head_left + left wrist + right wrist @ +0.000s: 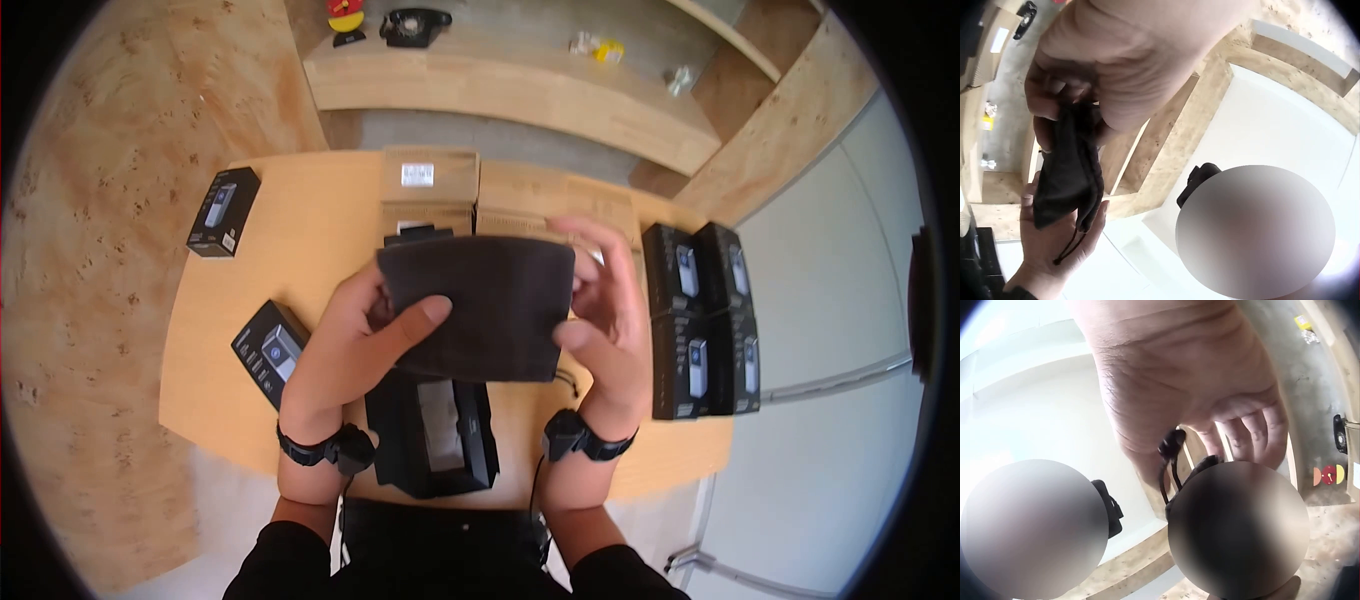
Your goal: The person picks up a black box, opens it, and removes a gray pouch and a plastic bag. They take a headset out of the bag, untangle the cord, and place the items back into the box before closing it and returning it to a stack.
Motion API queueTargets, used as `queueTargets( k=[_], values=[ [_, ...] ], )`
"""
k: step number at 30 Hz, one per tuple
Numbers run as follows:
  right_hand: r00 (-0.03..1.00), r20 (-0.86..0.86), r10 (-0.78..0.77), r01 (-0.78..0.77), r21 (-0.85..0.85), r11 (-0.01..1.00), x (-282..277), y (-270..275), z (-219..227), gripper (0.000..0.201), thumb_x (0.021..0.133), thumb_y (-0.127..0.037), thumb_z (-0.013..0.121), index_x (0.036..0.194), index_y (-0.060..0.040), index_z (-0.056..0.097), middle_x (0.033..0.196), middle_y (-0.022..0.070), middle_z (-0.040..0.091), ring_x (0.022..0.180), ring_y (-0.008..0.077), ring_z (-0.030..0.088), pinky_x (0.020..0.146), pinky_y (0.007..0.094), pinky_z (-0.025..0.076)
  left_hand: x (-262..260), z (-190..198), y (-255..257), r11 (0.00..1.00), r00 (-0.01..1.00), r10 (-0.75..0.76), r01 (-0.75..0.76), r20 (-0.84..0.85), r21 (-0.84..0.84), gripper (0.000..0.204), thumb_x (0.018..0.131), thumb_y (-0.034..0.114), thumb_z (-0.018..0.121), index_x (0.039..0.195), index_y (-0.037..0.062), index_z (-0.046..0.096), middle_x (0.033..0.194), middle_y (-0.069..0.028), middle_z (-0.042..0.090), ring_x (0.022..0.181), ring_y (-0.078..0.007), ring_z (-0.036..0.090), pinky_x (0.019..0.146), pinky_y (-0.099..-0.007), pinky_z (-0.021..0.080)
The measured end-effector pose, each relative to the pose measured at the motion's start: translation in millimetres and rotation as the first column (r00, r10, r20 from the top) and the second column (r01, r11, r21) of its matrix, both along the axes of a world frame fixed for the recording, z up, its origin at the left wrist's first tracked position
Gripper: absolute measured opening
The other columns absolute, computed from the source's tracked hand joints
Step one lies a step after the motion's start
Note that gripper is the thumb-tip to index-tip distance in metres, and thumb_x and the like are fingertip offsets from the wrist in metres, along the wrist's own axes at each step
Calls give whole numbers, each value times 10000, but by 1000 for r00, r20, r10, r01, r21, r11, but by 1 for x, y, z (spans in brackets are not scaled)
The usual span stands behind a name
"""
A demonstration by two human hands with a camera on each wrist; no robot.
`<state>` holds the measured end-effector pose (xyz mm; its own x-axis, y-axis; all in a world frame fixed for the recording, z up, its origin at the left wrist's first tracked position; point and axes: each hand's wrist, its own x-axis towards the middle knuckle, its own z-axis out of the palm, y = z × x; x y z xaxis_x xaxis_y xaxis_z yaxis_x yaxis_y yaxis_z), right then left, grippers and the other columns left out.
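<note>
A dark drawstring pouch [480,310] is held up over the table. My left hand [350,340] grips it at its left end, thumb lying across the near face. My right hand [610,310] is beside the other end with its fingers apart and loosely bent. In the left wrist view the pouch [1069,169] hangs from the left fingers, its cord loop dangling in front of the open right palm [1054,250]. The right wrist view shows the black cord [1172,447] near the right thumb. Below the pouch lies an opened black box [480,450].
A black printed box [270,350] lies left of the hands, another [224,212] at the far left. Several like it [690,365] stand along the right edge. Brown cartons [430,175] line the table's back. A shelf [500,90] beyond bears an old telephone [412,28].
</note>
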<state>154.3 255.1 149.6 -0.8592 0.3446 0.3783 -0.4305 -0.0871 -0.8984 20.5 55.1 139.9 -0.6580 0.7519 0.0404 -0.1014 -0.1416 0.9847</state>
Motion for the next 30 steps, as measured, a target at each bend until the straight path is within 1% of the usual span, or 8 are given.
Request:
queueTargets(
  k=[3, 6, 9, 12, 15, 22, 25, 30],
  values=[
    [980, 195, 52, -99, 241, 966, 7, 5, 1, 887, 759, 20, 856, 1541, -38, 441, 1088, 87, 715, 941, 143, 687, 861, 277, 536, 21, -9, -12, 995, 995, 99, -99, -1, -23, 385, 1001, 39, 698, 1360, -39, 585, 1263, -51, 650, 1188, -116, 599, 1040, -285, 471],
    [903, 413, 118, -276, 348, 896, 16, 11, 4, 793, 782, 52, 830, 1494, -65, 501, 1037, 107, 736, 902, 180, 719, 826, 302, 557, 39, -34, -44, 989, 994, 73, -82, -76, -125, 428, 988, 47, 716, 1379, -36, 566, 1265, -54, 646, 1186, -123, 593, 1028, -287, 465],
    [845, 500, 189, -412, 384, 826, 15, 11, 1, 565, 826, -84, 834, 1331, -87, 583, 918, 117, 731, 843, 282, 703, 762, 369, 566, 66, -57, -67, 955, 978, 207, -205, -10, -214, 431, 1000, 111, 726, 1374, -30, 564, 1235, -41, 638, 1156, -125, 592, 1007, -290, 461],
    [892, 451, -23, -292, 615, 732, 18, 6, -12, 423, 885, -178, 778, 1251, -78, 591, 908, 109, 715, 912, 299, 671, 787, 419, 549, 88, -65, -75, 919, 956, 285, -295, -76, -261, 412, 1021, 153, 721, 1367, -17, 574, 1218, -50, 646, 1134, -126, 600, 998, -293, 465],
    [966, 132, -220, 62, 711, 700, 22, 6, -38, 418, 889, -212, 806, 1247, -99, 623, 895, 91, 715, 858, 268, 685, 788, 380, 540, 96, -86, -91, 889, 952, 290, -306, -97, -342, 385, 1038, 159, 704, 1368, -3, 589, 1263, -78, 653, 1123, -139, 618, 968, -297, 491],
    [936, 98, -338, 150, 757, 636, 26, 7, -41, 308, 919, -256, 755, 1157, -84, 660, 866, 87, 696, 907, 307, 658, 809, 413, 522, 146, -85, -74, 876, 842, 468, -400, 269, -271, 516, 1068, 125, 615, 1528, 32, 400, 1449, -164, 557, 1276, -337, 633, 1044, -563, 577],
    [936, 28, -350, 207, 762, 613, 25, 7, -46, 315, 916, -269, 754, 1148, -79, 659, 858, 93, 688, 919, 311, 654, 801, 419, 517, 157, -96, -73, 946, 797, 322, -287, 511, -149, 452, 1090, 80, 540, 1518, 39, 400, 1462, -160, 551, 1325, -353, 601, 1124, -594, 508],
    [922, 22, -387, 242, 749, 617, 26, 6, -50, 316, 913, -272, 755, 1145, -83, 653, 855, 100, 680, 919, 313, 651, 795, 427, 513, 159, -107, -64, 954, 820, 299, -241, 488, -179, 445, 1074, 32, 523, 1501, 40, 397, 1517, -155, 498, 1390, -330, 547, 1207, -599, 413]
  ],
)
